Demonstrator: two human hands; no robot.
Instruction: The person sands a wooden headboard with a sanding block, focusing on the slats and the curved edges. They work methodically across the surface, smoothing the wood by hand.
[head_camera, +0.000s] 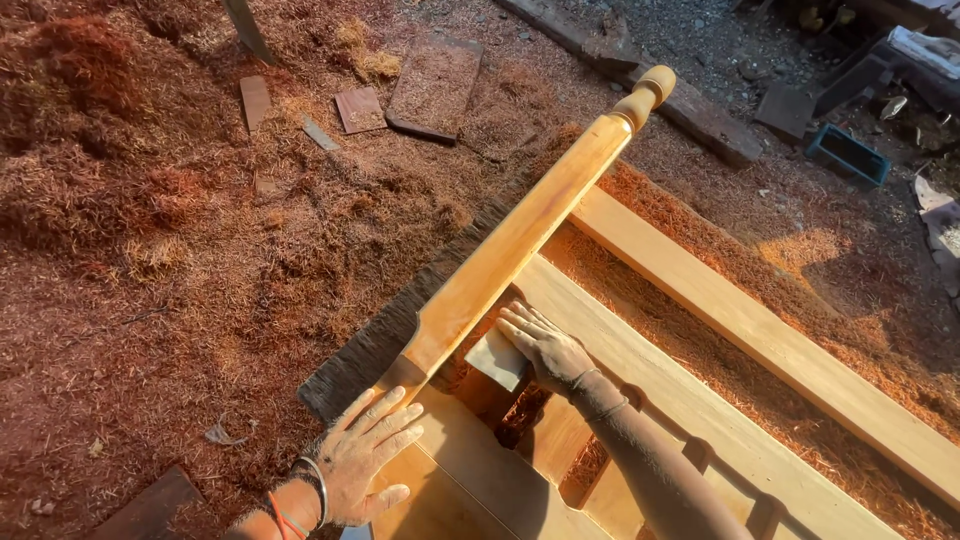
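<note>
1. At the far left, the ground (150, 250) is covered with reddish-brown wood shavings, loose and fibrous. Small flat wooden offcuts (360, 108) lie on it toward 11 o'clock, and they are half buried.

2. The left hand (368, 458), at about 6 o'clock in the view, lies flat with its fingers spread on the pale wooden frame (700, 410). Its grip is wide and closes on nothing; it only presses down. Bangles and a red thread are at the wrist.

3. The turned wooden post (520, 235) runs from the left hand up toward 1 o'clock. Its lower part is square and flat, the middle part is round and smooth, and it ends in a rounded knob (655, 82). The wood is yellow-orange and looks finely finished.

4. The right hand (548, 348) is just right of the post's square part, near the centre of the view. Its fingers press a small piece of sandpaper (497, 358), grey and flat, against the frame beside the post, so the grip is narrow and holds the sheet under flat fingers.

5. Further right, long flat rails (760, 330) of the frame go toward 4 o'clock. More shavings lie between them.

6. In my judgement, the paper may slip out from under the fingers, because it is held only by pressure. The fingertips could then rub on a sharp edge or take a splinter. The frame may also shift if the left hand lifts, since it rests on soft shavings.
</note>
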